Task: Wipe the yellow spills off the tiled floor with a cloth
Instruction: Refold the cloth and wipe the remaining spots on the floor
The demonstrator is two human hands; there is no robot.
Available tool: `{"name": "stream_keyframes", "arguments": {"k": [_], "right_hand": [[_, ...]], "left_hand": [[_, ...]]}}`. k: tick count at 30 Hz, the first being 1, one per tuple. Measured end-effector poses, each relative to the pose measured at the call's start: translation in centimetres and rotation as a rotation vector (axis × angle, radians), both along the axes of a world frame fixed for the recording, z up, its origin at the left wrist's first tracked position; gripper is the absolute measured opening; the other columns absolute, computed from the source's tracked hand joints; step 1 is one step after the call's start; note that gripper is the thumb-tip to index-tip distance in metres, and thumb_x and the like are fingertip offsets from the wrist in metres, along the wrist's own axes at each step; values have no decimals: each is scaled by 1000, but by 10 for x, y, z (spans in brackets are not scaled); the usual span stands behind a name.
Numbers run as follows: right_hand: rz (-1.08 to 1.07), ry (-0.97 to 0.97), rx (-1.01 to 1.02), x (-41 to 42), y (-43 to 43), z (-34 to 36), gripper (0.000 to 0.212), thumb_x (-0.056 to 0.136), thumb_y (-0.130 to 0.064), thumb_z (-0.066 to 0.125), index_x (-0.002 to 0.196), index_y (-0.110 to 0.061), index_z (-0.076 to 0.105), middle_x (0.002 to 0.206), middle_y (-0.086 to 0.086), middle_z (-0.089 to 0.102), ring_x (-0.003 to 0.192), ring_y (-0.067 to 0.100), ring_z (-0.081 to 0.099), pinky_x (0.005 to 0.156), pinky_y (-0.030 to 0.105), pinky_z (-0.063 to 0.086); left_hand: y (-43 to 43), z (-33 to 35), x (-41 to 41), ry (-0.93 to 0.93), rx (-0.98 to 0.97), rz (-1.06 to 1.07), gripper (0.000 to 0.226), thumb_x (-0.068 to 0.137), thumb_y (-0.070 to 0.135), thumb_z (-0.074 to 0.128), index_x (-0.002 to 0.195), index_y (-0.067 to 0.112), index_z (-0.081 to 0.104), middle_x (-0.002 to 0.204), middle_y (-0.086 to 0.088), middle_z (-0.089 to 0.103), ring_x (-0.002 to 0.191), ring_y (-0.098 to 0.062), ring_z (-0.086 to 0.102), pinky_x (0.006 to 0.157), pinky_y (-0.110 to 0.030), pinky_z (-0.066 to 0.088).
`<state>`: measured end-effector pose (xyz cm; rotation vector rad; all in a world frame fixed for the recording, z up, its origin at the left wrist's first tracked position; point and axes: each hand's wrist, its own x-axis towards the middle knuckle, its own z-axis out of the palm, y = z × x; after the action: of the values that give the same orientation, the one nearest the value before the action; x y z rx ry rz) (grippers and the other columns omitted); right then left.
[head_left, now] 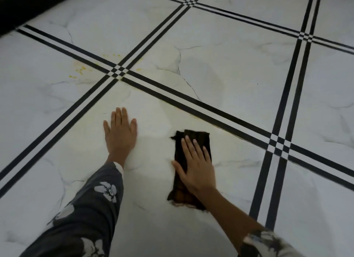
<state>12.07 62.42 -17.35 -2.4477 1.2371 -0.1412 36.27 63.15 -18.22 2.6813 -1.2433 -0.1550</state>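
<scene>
Left grip point(120, 134) is down flat on the floor point(229, 74), palm on the tile, fingers straight and close together pointing away, thumb out to the side, holding nothing, with the arm in a dark flowered sleeve point(92, 209) running back toward the camera. Right grip point(197, 168) is spread wide too, palm and straight fingers pressing on the cloth point(195, 135), thumb off its left edge, nothing curled round it. The cloth is dark, folded into a long strip, lying on the near tile with its far end poking out past the fingertips and its frayed near end showing under the wrist. The two grips are apart with bare tile between them. Now the spills point(80, 70): small yellow dots, well ahead and left of the left grip, on the tile beyond the black double stripes point(90, 101), with a few more specks around the crossing point(117, 72). A second pair of stripes runs just beyond the cloth's far end. Open tile lies right and ahead; a dark band point(19, 7) closes the far left corner.
</scene>
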Motion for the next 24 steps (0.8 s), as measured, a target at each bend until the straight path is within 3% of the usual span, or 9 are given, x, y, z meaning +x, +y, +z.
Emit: {"name": "stream_keyframes", "arguments": {"k": [2, 5, 7, 9, 12, 15, 19, 22, 24], "right_hand": [[56, -6, -38, 5, -43, -2, 72, 86, -66, 9, 147, -28, 2, 155, -12, -2, 144, 9, -3, 114, 28, -7], [-222, 20, -72, 8, -92, -9, 69, 90, -59, 8, 148, -23, 3, 157, -5, 3, 145, 14, 2, 117, 32, -1], [-323, 25, -79, 18, -82, -10, 69, 89, -58, 3, 148, -21, 0, 157, -4, 0, 145, 15, 0, 117, 33, -3], [-240, 7, -50, 20, -59, -9, 72, 87, -61, -6, 147, -22, -3, 155, -8, -5, 144, 11, -4, 116, 31, -6], [-212, -314, 189, 13, -59, 3, 59, 94, -49, 4, 147, -24, 8, 155, -10, 8, 143, 7, 4, 116, 27, -2], [-448, -650, 305, -5, -70, 15, 47, 100, -36, 14, 146, -25, 21, 154, -7, 21, 143, 7, 14, 116, 27, 2], [-598, -442, 219, -39, -79, 20, 49, 100, -36, 13, 145, -21, 23, 155, -3, 19, 144, 10, 7, 117, 30, -2], [-477, -388, 180, -34, -86, 27, 50, 99, -39, 15, 144, -21, 28, 155, -3, 21, 144, 12, 7, 117, 33, 0], [-359, -277, 133, -14, -90, 27, 50, 99, -40, 19, 143, -20, 30, 155, -2, 21, 144, 14, 8, 117, 35, 1]], "left_hand": [[0, -1, 3, -3, 5, -4, 58, 99, 40, 19, 149, 11, 10, 157, -10, 12, 145, -23, 8, 117, -48, 4], [1, -6, 5, -18, 4, -12, 58, 99, 40, 19, 149, 12, 10, 157, -9, 12, 145, -22, 8, 117, -46, 3], [-1, -2, 5, -14, 20, 34, 58, 99, 39, 18, 149, 12, 10, 157, -9, 12, 145, -23, 8, 117, -47, 2], [-9, 4, -11, -11, -2, 120, 55, 100, 35, 15, 149, 10, 11, 157, -9, 13, 145, -24, 10, 116, -49, 2], [-27, 23, -84, 55, -305, -105, 53, 99, 31, 11, 148, 9, 14, 156, -8, 16, 145, -22, 11, 117, -42, 6], [-44, 27, -171, 322, -188, -464, 51, 101, 29, 16, 149, 12, 8, 158, -4, 7, 145, -15, 0, 115, -30, -3], [-52, 8, -196, 95, 39, -526, 56, 100, 39, 13, 149, 13, 1, 159, -4, 2, 146, -16, -1, 112, -33, -10], [-25, 10, -167, 12, 73, -720, 65, 92, 46, -1, 149, 16, 4, 158, 0, 9, 145, -14, 5, 114, -32, -7], [0, 11, -123, 14, 36, -690, 70, 87, 46, -5, 149, 17, 9, 157, 1, 14, 145, -12, 10, 114, -29, -4]]}}
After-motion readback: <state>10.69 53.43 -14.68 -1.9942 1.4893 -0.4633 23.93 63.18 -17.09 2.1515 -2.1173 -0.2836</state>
